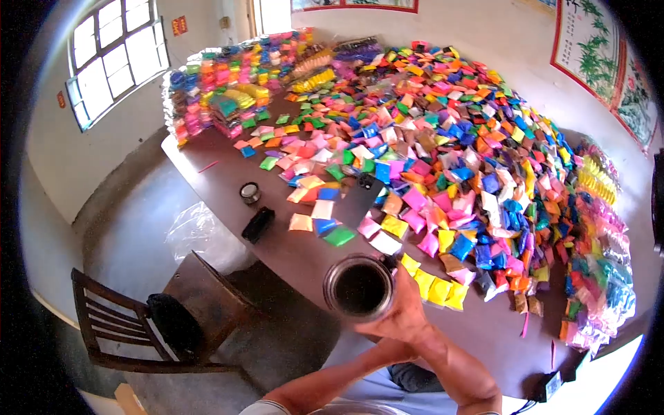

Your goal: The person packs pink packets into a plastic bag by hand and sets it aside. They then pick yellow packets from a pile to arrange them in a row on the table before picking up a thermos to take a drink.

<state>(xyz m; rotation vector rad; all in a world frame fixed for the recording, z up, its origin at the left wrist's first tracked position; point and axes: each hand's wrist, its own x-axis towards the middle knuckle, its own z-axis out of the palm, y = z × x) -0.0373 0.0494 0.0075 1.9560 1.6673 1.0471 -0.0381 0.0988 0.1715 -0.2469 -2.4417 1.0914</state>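
Observation:
My right hand (402,304) is wrapped round an open-topped metal cup (357,288), held over the near edge of the table. Its round rim faces up toward me, and the inside looks dark. My left forearm (346,375) reaches in from the lower left and passes behind the right wrist, so the left hand is hidden. A strip of yellow packets (437,288) lies just right of the right hand. Beyond the cup, a black phone (360,200) rests among small colourful packets (429,152).
A round metal lid (250,192) and a black item (258,225) sit near the left edge of the brown table (283,256). Bundled packets (598,263) line the right side. A wooden chair (124,311) stands at left, near clear plastic (200,235) on the floor.

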